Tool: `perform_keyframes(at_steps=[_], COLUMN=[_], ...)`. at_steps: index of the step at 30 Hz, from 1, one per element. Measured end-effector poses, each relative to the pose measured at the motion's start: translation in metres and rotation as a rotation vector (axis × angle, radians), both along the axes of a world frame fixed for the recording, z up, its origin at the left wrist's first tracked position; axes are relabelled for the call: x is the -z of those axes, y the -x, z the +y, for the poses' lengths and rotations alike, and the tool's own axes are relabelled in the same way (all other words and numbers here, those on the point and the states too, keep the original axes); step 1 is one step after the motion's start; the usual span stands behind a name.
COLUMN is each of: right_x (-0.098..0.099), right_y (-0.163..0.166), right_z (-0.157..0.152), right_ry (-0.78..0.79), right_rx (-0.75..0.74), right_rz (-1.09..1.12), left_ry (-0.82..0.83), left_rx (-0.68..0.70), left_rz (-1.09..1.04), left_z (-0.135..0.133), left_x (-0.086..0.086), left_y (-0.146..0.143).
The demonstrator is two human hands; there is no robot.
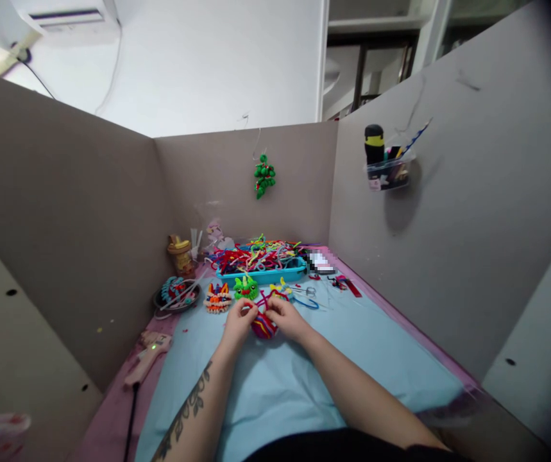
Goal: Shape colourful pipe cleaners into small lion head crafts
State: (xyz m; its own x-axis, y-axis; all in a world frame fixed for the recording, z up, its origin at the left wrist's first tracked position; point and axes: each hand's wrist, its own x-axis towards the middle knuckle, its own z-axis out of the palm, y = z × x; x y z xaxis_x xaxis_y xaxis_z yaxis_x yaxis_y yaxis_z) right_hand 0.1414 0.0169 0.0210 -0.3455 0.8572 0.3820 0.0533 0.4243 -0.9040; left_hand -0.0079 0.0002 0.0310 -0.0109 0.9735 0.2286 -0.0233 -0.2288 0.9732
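Between my two hands is a small rounded piece of magenta pipe cleaners (264,327) with orange, yellow and blue stripes. My left hand (241,317) pinches its upper left side, fingertips together. My right hand (283,316) pinches the upper right side, where magenta strands stick up. Just beyond my hands stands a green pipe-cleaner figure (245,287) with a face. An orange and cream pipe-cleaner figure (217,299) sits to its left. The fingertips hide part of the piece.
Behind lies a blue tray (262,277) heaped with colourful pipe cleaners. Scissors (308,292) rest right of my hands. At left are a dark bowl (177,294), a cup (181,255) and a pink glue gun (149,357) with a cord. Grey partitions (246,192) enclose the table.
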Motion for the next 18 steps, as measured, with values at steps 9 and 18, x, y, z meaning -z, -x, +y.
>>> perform_keyframes(at_steps=[9, 18], right_x=[0.000, 0.010], right_y=[0.006, 0.018], right_z=[-0.004, -0.002], right_ry=[0.159, 0.065], right_rx=[-0.036, 0.127], right_rz=[0.266, 0.271], left_ry=[-0.182, -0.284], left_rx=[-0.216, -0.327], left_rz=[0.206, 0.366], left_z=[-0.002, -0.002], left_x=[0.000, 0.005], left_y=[-0.004, -0.002])
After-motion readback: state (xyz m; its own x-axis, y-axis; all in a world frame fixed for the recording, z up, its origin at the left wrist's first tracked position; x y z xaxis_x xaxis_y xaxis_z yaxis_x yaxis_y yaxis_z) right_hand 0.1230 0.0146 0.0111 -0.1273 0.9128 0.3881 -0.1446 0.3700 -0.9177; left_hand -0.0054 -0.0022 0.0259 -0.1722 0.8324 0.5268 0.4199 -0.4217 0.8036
